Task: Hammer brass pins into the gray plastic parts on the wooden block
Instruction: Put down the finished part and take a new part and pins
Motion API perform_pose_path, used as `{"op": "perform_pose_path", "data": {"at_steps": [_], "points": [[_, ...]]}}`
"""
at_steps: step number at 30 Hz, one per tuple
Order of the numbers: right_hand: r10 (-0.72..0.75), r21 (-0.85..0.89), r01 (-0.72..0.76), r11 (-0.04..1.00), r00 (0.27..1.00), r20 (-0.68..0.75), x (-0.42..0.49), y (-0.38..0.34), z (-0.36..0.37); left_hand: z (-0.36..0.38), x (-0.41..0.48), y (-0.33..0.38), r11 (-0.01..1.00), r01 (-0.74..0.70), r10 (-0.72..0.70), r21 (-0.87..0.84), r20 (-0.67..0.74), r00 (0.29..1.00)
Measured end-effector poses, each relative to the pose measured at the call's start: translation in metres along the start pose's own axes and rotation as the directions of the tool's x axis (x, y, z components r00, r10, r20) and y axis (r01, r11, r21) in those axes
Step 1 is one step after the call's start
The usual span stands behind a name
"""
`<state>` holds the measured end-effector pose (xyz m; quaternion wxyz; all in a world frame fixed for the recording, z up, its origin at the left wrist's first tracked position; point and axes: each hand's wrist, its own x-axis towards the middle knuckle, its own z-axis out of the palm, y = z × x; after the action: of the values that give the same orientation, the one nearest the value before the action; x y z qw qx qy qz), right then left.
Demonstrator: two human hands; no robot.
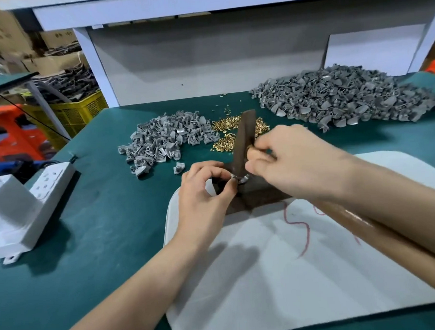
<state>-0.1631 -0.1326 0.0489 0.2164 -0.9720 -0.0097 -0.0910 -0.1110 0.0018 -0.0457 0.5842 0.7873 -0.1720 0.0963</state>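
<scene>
A dark wooden block (260,195) sits on a white pad, and a dark upright piece (245,136) rises from it. My left hand (205,190) pinches a gray plastic part (240,179) against the top of the block. Just above it, my right hand (283,159) has its fingers curled and pinches a small brass pin (250,148) next to the upright piece. The pin is mostly hidden by the fingers. A glossy brown hammer handle (368,226) lies under my right forearm, and its head is hidden.
A small pile of gray parts (160,140) and loose brass pins (225,129) lie behind the block. A large gray pile (345,99) fills the back right. A white power strip (26,205) sits at left on the green table (102,244). The white pad (278,274) covers the front.
</scene>
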Motion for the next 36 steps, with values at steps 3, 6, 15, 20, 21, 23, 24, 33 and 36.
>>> {"op": "perform_pose_path", "data": {"at_steps": [3, 6, 15, 20, 21, 23, 24, 33, 36], "points": [[0.129, 0.417, -0.081, 0.905, 0.988, -0.088, 0.003, 0.028, -0.007, -0.001, 0.0, 0.001, 1.0, 0.019, -0.019, 0.024, -0.007, 1.0], [0.409, 0.733, -0.227, 0.641, 0.91, -0.076, 0.009, 0.078, -0.012, 0.001, 0.0, 0.0, 0.998, 0.064, -0.064, 0.002, -0.002, 0.998], [0.612, 0.849, -0.328, 0.413, 0.791, 0.008, -0.002, 0.164, 0.023, -0.001, 0.007, -0.011, 0.987, 0.128, -0.131, -0.095, -0.023, 0.991], [0.508, 0.562, -0.314, 0.765, 0.831, -0.227, -0.004, 0.167, 0.036, 0.011, 0.065, 0.008, 0.984, 0.153, -0.151, 0.093, -0.032, 0.988], [0.493, 0.532, -0.309, 0.789, 0.834, -0.247, -0.003, 0.167, 0.036, 0.02, 0.083, 0.016, 0.976, 0.169, -0.171, 0.136, 0.007, 0.985], [0.475, 0.495, -0.3, 0.816, 0.836, -0.277, -0.001, 0.167, 0.035, 0.05, 0.118, 0.034, 0.971, 0.187, -0.208, 0.148, 0.138, 0.968], [0.468, 0.476, -0.3, 0.827, 0.836, -0.287, -0.001, 0.167, 0.035, 0.068, 0.133, 0.043, 0.97, 0.228, -0.241, 0.084, 0.234, 0.942], [0.455, 0.511, -0.275, 0.814, 0.849, -0.269, 0.001, 0.171, 0.037, 0.104, 0.175, 0.005, 0.723, -0.313, -0.066, 0.616, 0.513, 0.856], [0.458, 0.504, -0.288, 0.815, 0.851, -0.256, 0.003, 0.172, 0.037, 0.091, 0.175, -0.006, 0.67, -0.365, -0.084, 0.646, 0.555, 0.828]]}}
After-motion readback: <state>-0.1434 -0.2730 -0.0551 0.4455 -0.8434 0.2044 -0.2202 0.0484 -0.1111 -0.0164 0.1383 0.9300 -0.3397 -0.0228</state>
